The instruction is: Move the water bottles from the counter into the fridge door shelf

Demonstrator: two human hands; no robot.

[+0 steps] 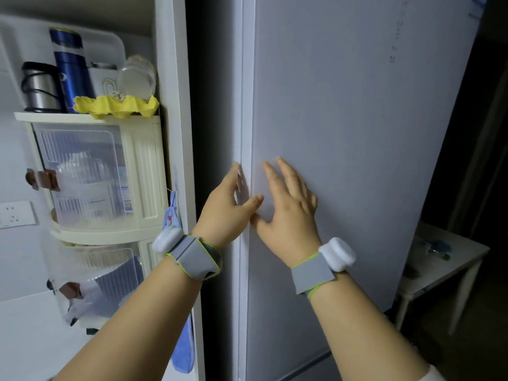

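Note:
A tall pale grey fridge door point(357, 119) fills the middle and right of the head view, and it stands closed. My left hand point(228, 207) curls its fingers around the door's left edge at about mid height. My right hand point(288, 207) lies flat on the door face just beside that edge, fingers spread. Both wrists carry grey bands with white sensors. No water bottle and no door shelf can be seen.
A cream storage rack point(110, 174) with clear drawers stands to the left, topped by a blue flask point(71, 70), a steel mug and a yellow egg tray point(118, 105). A blue cloth point(181, 347) hangs on the white panel. A small white table point(445, 259) is at the right.

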